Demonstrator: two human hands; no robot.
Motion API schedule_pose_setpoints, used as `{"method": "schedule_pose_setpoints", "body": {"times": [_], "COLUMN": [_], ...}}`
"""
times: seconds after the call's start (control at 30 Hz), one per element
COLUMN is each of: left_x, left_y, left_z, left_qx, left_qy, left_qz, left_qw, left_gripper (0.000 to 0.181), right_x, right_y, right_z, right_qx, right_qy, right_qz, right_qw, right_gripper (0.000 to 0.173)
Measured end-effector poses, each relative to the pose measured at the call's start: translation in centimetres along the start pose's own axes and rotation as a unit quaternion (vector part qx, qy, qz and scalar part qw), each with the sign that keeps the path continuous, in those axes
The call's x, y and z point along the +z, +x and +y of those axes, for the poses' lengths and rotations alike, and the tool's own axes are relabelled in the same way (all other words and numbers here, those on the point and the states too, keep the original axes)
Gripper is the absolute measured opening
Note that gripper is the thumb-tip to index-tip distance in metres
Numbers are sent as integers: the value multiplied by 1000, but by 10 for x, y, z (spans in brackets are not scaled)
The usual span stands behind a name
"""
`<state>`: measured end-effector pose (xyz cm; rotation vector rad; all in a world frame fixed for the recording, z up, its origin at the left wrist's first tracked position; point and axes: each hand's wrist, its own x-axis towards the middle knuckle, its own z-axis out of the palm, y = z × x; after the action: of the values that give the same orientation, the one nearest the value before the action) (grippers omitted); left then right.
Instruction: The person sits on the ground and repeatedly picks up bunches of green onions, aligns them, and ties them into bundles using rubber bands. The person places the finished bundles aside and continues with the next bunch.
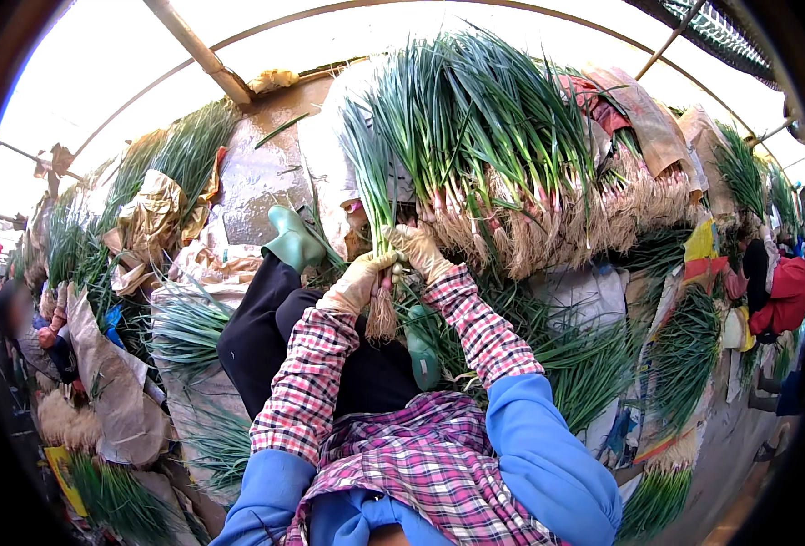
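My left hand [357, 281], in a pale work glove, grips a small bunch of green garlic [371, 167] just above the bulbs. Its leaves point away from me, and its tan roots hang below my fingers. My gloved right hand [419, 251] is against the right side of the same bunch, fingers bent around the stems by the pale bulbs. Exactly what those fingertips pinch is partly hidden. Just beyond my hands lies a large pile of green garlic [491, 136], roots towards me.
Burlap-like sacking [648, 116] and red cloth [597, 102] partly cover the pile's right end. Loose leaves [587, 368] lie at my right, with another leafy heap [187, 334] at my left. My green boots [296, 239] flank the bunch. Other people sit at both far sides.
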<state>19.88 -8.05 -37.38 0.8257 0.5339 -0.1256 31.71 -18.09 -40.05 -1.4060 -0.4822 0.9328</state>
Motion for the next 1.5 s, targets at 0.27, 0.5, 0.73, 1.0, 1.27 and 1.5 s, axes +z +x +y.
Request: {"method": "schedule_pose_setpoints", "body": {"times": [0.27, 0.5, 0.73, 1.0, 1.27, 1.5], "left_x": [-15, -19, 14, 33, 8, -8], "left_y": [3, 22, 43, 60, 63, 52], "left_z": [-6, -11, -14, 12, -7, -17], "left_qx": [-18, -142, -56, 50, -6, 17], "left_qy": [211, 297, 97, 22, 55, 10], "left_qz": [130, 211, 13, 85, 23, 8], "left_qw": [969, 920, 994, 995, 998, 1000], "left_gripper": [18, 19, 20, 25, 29, 16], "right_x": [-87, -82, -61, -64, -22, -43], "right_y": [-46, -97, 26, 40, -71, -34], "right_z": [-70, -27, -33, -21, -8, 39], "right_qx": [-67, 254, 137, 112, -74, 119], "right_qy": [55, -673, -585, -601, -510, -97], "right_qz": [147, -165, 157, 137, 95, -97], "right_qw": [985, 675, 784, 779, 852, 983], "right_gripper": [18, 36, 44, 38, 43, 69]}}
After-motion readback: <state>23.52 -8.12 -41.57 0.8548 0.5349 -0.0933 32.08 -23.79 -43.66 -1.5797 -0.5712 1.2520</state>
